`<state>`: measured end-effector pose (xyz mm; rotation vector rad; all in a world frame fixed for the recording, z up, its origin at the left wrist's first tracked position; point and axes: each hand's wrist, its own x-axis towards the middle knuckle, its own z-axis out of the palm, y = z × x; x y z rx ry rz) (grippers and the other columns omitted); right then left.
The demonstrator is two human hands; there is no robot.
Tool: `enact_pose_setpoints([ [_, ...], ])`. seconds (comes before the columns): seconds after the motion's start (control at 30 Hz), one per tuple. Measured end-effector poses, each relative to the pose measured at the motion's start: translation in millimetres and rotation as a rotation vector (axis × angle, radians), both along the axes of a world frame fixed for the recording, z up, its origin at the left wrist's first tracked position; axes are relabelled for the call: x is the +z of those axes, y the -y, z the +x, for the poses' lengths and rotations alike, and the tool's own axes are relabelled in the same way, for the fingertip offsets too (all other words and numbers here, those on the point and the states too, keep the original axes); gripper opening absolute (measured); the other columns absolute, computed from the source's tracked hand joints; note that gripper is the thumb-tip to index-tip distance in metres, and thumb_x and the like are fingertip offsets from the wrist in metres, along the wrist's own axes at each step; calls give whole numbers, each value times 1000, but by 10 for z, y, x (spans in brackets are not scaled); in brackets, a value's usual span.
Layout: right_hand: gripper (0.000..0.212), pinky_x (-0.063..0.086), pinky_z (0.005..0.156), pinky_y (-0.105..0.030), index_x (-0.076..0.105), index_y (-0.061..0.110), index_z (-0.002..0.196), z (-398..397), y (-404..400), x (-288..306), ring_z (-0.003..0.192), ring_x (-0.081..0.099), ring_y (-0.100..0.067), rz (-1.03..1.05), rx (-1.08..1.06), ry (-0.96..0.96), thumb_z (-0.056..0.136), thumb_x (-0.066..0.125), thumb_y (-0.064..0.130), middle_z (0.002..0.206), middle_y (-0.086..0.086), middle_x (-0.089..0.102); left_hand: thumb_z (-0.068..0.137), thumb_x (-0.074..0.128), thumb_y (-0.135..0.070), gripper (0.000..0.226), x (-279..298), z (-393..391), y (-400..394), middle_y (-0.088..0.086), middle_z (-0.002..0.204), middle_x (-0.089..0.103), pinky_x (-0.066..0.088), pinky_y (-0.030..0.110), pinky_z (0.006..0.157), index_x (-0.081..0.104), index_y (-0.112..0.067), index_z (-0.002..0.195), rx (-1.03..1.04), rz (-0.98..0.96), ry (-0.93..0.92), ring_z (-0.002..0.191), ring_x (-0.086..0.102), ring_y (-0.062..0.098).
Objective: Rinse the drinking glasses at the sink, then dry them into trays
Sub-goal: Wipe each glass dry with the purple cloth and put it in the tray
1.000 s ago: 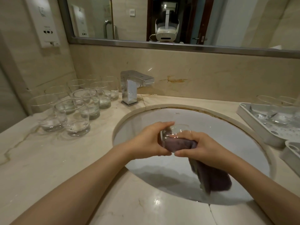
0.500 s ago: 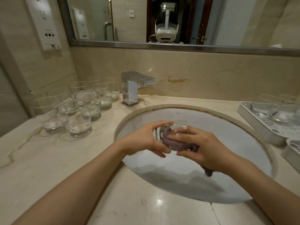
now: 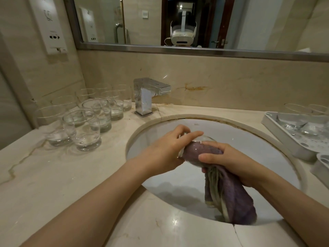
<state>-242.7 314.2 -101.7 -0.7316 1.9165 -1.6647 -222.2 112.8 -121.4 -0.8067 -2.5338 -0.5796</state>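
Note:
Over the white sink bowl [image 3: 178, 177], my left hand [image 3: 165, 150] grips the base end of a clear drinking glass [image 3: 204, 139] that lies on its side. A purple cloth [image 3: 229, 191] is stuffed into the glass, and its tail hangs down toward the front of the bowl. My right hand [image 3: 229, 163] grips the cloth at the glass's mouth. Several more glasses [image 3: 81, 129] stand on the counter left of the tap. A white tray [image 3: 288, 138] at the right holds at least two glasses.
The chrome tap [image 3: 144, 97] stands behind the bowl on its left, with no water running. A second white tray [image 3: 322, 166] shows at the right edge. The marble counter [image 3: 53, 175] surrounds the sink, and a mirror runs along the wall above.
The cloth's tail, bunched in my right hand half a second ago, now hangs long below it. Both hands have turned on the glass.

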Motion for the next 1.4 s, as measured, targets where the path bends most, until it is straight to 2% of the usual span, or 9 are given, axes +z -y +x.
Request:
enact_pose_setpoints([
  [0.17,39,47,76,-12,65,44,106,-39,-35,-69,91,63,-1,196,-90,-673,76,79,24,100,24,66,69,81,1,85,131,37,2,-7,129,50,56,28,85,45,-37,136,-21,445,487,104,62,16],
  [0.3,49,57,71,-33,62,35,124,-160,-89,-201,94,64,-19,455,-86,-1331,75,69,39,119,10,61,72,70,19,84,195,80,29,6,120,59,60,31,69,48,-30,137,-108,744,870,81,71,22],
  [0.47,43,48,83,-13,61,47,112,-113,-34,-164,100,59,0,294,-88,-863,77,78,31,110,27,59,75,74,7,85,84,63,-46,0,130,44,60,31,68,41,-31,143,-50,588,671,95,67,25],
  [0.63,34,50,62,-18,68,25,105,20,57,-58,67,63,-4,22,-44,-76,72,68,33,78,9,71,82,70,-3,83,26,41,48,5,126,38,48,28,88,29,-31,148,3,29,163,109,49,21],
  [0.77,37,49,60,-17,67,22,108,14,46,-41,65,63,-3,-13,-53,-62,71,70,26,76,10,71,80,72,-2,81,57,49,21,5,127,41,44,22,88,34,-33,145,-4,99,135,111,48,18],
  [1.0,58,55,69,-31,62,31,125,-181,-103,-191,93,63,-22,503,-101,-1396,72,83,26,122,1,62,74,69,18,82,154,72,-17,-1,130,50,60,36,71,49,-32,136,-115,804,832,93,70,25],
  [1.17,50,50,85,-21,56,47,121,-124,-55,-160,104,57,-6,377,-102,-1028,79,76,29,120,17,56,78,70,11,81,113,81,-60,-5,128,45,60,33,68,43,-33,141,-104,701,737,99,67,25],
  [1.3,28,49,68,-15,64,39,101,-22,41,-62,75,64,2,63,-141,-274,79,73,25,82,16,71,81,71,1,85,40,55,-41,-5,123,34,51,22,83,29,-40,142,-5,253,268,106,50,15],
  [1.4,43,50,62,-21,66,27,109,-14,40,-27,67,64,-6,-12,-91,-23,68,72,35,79,7,72,82,70,-3,87,43,29,1,-5,124,29,39,14,83,20,-41,142,6,74,114,102,40,7],
])
